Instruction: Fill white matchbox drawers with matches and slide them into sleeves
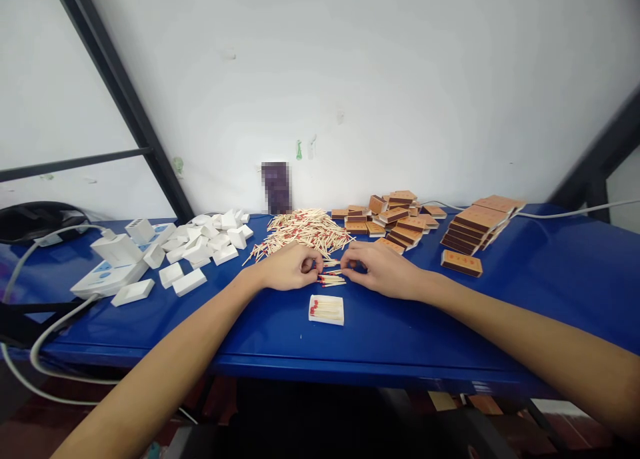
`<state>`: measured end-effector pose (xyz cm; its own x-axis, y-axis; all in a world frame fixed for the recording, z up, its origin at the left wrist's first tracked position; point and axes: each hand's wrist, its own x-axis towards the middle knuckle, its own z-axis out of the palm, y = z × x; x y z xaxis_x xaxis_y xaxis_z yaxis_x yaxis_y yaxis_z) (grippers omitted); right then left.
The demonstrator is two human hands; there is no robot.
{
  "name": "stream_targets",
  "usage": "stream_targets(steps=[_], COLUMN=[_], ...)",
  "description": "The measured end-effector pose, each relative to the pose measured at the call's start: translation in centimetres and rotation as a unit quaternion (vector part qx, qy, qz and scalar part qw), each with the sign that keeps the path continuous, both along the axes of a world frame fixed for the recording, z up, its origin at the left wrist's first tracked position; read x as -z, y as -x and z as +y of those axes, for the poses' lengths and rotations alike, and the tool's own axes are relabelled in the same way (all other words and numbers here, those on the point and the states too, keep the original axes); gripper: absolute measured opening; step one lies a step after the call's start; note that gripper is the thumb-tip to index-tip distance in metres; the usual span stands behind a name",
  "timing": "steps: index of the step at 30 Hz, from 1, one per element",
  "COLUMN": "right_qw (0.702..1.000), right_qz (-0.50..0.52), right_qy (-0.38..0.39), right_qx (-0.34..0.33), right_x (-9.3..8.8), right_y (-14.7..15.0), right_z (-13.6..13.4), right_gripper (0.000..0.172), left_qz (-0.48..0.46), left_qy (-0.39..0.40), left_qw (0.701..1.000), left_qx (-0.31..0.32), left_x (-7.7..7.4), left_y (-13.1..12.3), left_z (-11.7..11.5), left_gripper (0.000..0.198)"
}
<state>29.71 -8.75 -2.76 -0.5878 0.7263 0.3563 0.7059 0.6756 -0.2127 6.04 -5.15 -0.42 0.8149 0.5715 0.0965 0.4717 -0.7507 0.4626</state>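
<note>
My left hand [295, 267] is curled, with thumb and forefinger closed at the red-headed ends of a few matches [331, 273]. From the other side, the bent thumb and forefinger of my right hand [379, 270] pinch at the plain ends; the exact contact is small and partly hidden. Some loose matches [333, 281] lie on the table just below the fingertips. Nearer to me sits a white matchbox tray [326, 322], partly filled with matches whose red heads point left. Behind both hands spreads a large heap of matches [310, 231].
White empty-looking trays [200, 242] are piled at the left, beside a white box [107, 277] and a cable [37, 345]. Brown matchbox sleeves [395, 219] lie in a jumble at the back right. Stacked matchboxes [477, 222] and a single matchbox [461, 263] stand farther right on the blue table [400, 339].
</note>
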Motion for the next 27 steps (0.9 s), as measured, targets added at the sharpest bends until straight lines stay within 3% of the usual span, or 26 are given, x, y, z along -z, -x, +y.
stream_targets(steps=[12,27], right_qw=[1.0,0.999], right_qz=[-0.002,-0.006], right_qy=[0.007,0.021], right_qx=[-0.002,-0.026], right_x=[-0.14,0.09], right_y=[0.28,0.06], right_z=[-0.1,0.22], right_gripper=[0.013,0.018], left_qz=[-0.03,0.038], left_qy=[-0.002,-0.088], left_qw=[0.999,0.995], left_qx=[0.024,0.015], left_x=[-0.09,-0.22], left_y=[0.08,0.3], left_z=[-0.22,0.05], left_gripper=[0.033,0.045])
